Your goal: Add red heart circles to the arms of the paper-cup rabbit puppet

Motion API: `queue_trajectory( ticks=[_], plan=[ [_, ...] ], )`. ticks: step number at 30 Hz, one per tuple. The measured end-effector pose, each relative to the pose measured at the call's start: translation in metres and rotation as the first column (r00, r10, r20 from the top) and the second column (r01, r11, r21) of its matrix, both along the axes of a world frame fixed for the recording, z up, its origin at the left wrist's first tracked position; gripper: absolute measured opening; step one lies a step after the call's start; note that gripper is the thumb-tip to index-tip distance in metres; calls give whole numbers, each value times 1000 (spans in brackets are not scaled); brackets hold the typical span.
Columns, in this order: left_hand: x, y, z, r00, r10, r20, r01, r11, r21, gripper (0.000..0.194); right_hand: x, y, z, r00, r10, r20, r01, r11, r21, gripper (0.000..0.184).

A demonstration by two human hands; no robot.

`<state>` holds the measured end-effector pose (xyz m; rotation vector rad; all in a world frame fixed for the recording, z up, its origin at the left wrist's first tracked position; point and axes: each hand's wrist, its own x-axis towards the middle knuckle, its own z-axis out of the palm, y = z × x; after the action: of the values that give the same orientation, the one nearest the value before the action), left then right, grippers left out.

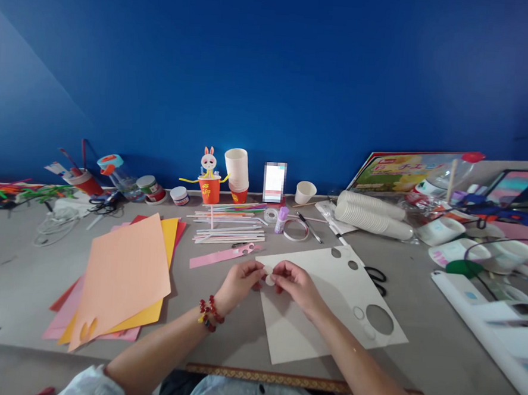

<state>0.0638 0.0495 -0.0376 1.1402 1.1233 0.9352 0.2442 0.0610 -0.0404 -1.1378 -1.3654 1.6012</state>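
The left hand [238, 283] and right hand [298, 286] almost meet, thumbs and fingers curled in, both pinching a small white piece [269, 276] between their fingertips; whether it is one part or two is too small to tell. The piece is above the upper left corner of a white sheet [303, 322] with round holes, near a pink strip [215, 258].

White round discs [270, 280] above white rectangular card [339, 285] | peach rectangular paper [127, 272] left | purple cylindrical glue stick [281, 221] behind | grey flat surface [12, 292] beneath
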Motion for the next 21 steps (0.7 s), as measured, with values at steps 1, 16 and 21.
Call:
queue_trajectory(
  ticks=[1, 16, 21],
  plan=[
    [0, 0, 0, 1000, -2, -18, 2, 1000, 4, 33, 0, 0, 0, 1000, -8, -12, 8, 1000, -5, 28],
    [2, -5, 15, 951, -32, -307, 97, 976, 197, 11, 6, -7, 16, 904, -62, 423, -133, 900, 414, 10],
    [0, -8, 12, 972, -27, -232, 79, 973, 217, 12, 14, -13, 23, 910, 16, 414, -170, 926, 338, 17]
  ],
)
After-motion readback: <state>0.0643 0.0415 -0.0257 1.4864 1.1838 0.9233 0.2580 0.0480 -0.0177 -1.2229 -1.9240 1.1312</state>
